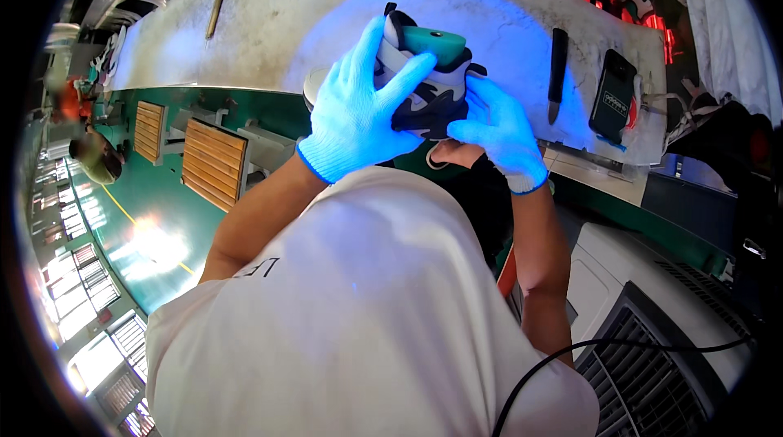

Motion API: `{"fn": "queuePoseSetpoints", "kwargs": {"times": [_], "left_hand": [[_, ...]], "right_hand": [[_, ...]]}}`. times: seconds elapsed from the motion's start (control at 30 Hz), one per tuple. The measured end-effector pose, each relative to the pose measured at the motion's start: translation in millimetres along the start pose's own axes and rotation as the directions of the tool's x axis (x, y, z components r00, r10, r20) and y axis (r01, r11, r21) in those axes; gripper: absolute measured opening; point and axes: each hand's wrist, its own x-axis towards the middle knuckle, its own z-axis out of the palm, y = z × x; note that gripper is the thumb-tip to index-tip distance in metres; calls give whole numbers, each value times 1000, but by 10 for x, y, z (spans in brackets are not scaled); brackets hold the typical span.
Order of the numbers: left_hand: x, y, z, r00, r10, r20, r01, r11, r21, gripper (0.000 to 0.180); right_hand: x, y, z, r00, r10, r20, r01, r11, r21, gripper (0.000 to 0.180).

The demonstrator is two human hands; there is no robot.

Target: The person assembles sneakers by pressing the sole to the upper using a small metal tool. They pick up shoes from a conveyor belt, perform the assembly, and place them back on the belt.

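Both my hands wear pale knitted gloves, tinted blue by the light. Between them is a grey, black and white sneaker (432, 111) with a green shoe last (438, 44) sticking out of its opening. My left hand (356, 103) grips the sneaker from the left, its thumb and fingers spread over the upper near the last. On the right side, my right hand (497, 129) holds the sneaker's lower part, with its fingertips partly hidden behind the shoe. The sneaker is held above the near edge of the worktable (269, 25).
A black-handled knife (558, 70) and a dark phone (613, 96) lie right of the sneaker. Another thin tool (217, 9) rests at the far left of the table. Wooden slatted seats (214, 161) stand left, and a grey machine with a vent (652, 355) is at my right.
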Motion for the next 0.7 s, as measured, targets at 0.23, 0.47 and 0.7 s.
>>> {"fn": "queuePoseSetpoints", "kwargs": {"times": [0.23, 0.47, 0.7], "left_hand": [[-16, 63, 41, 998, -48, 28, 48, 999, -7, 102], [-37, 49, 66, 1000, -8, -12, 7, 1000, -6, 103], [-51, 50, 77, 1000, 1, -19, -1, 1000, -4, 100]], "right_hand": [[-5, -79, 145, 996, -65, -62, 62, 996, -57, 55], [-6, -52, -51, 998, 47, -42, -42, 994, 96, 68], [40, 99, -87, 991, 13, -132, -33, 988, -148, 58]]}}
